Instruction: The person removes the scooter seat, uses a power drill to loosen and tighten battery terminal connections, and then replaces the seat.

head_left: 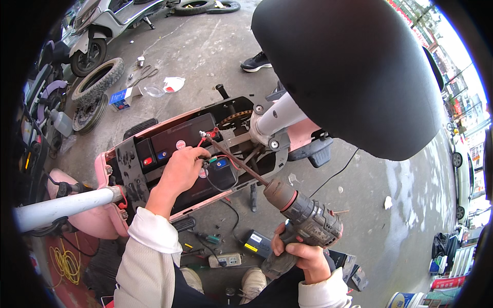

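My right hand (307, 256) grips a cordless drill (313, 220) by its handle. A long driver bit (241, 163) runs from its chuck up and left, its tip close to a battery terminal with red wire (206, 134). My left hand (184, 167) is over the open frame, fingers curled together beside thin wires and a small green connector (212, 160). What its fingertips pinch is hidden. Beneath are dark batteries (179, 132) with red and blue terminals, seated in the pink frame (113, 154) of a small electric bike.
A black seat (354, 66) on a white post juts over the upper right. Another white tube (67, 205) crosses at left. Below lie a power strip (225, 260), a black charger-like box (258, 243) and cables. Tyres (98, 81) and a parked scooter (110, 23) stand upper left. Someone's shoe (255, 62) shows beyond.
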Motion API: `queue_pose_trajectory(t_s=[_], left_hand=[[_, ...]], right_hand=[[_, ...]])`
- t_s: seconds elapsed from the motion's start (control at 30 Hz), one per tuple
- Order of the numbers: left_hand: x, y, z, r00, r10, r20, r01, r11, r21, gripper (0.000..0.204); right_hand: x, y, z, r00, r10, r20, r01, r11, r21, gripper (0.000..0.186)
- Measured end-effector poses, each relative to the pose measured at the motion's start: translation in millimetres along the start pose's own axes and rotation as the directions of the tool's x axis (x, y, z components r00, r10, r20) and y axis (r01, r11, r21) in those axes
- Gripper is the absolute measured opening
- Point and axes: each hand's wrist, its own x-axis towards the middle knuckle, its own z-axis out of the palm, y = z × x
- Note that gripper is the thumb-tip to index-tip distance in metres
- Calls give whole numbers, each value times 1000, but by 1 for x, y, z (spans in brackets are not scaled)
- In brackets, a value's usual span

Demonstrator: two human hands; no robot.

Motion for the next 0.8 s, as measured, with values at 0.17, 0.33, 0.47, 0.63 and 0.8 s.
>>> queue_pose_trajectory(t_s=[0.17,0.33,0.47,0.63,0.8], left_hand=[[-5,23,-17,993,-81,80,60,968,244,28],[-8,28,-9,965,261,-17,-247,933,263,36],[-2,24,-10,929,371,-20,-362,915,178,28],[5,29,-6,869,416,-267,-380,908,178,22],[16,28,23,892,361,-273,-308,926,218,11]], right_hand=[[1,2,-2,1000,4,-5,-4,1000,16,55],[7,0,-4,1000,-3,-19,3,1000,20,54],[10,-4,-4,999,-12,-35,13,999,33,53],[12,-6,-3,998,-11,-68,13,1000,26,52],[10,-4,-8,998,-3,-68,7,999,46,53]])
